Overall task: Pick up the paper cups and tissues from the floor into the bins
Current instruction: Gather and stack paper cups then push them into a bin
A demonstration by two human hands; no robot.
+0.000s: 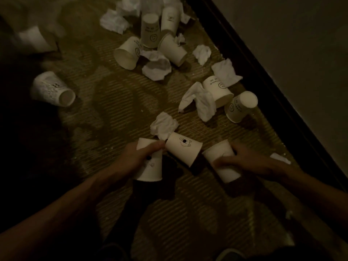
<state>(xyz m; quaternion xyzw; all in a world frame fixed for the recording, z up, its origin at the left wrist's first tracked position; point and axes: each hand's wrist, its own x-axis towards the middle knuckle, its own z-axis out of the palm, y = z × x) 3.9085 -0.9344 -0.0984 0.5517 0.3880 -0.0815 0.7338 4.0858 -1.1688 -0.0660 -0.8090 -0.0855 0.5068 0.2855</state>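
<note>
Dim floor, left hand clasping cup, right hand clasping second cup (top-left blurred)

A cup lies between two held cups; a tissue just behind; more litter beyond.

Single cam, head-worn, wide-angle, aimed fwd & steeply down at the floor. Close range: forearms come in from the near edge. Left hand grips near cup, right hand grips right cup, both low-centre. Wall cuts the far-right corner.
</note>
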